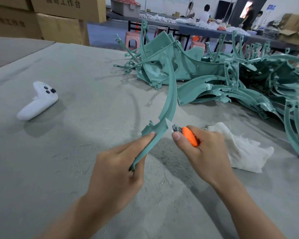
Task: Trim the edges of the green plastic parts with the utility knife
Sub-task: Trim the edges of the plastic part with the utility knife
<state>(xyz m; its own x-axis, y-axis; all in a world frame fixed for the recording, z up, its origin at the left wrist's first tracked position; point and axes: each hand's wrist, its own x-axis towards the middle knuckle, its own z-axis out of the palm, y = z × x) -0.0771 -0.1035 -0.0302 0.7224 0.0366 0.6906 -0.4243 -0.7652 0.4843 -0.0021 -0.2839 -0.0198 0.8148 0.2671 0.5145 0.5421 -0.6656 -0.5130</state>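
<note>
While your left hand (117,169) grips the near end of the curved green part (169,100), which arcs away above the counter (76,152), your right hand (202,152) clasps the utility knife (190,136), blade at its right edge.

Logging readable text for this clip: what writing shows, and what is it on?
"工作台": printed on the top carton; the two characters before it are cut off and unclear.
Left carton: similar print, too blurred to read.
Blue wall sign: too small to read.
Knife, green part, controller: no writing visible.
</note>
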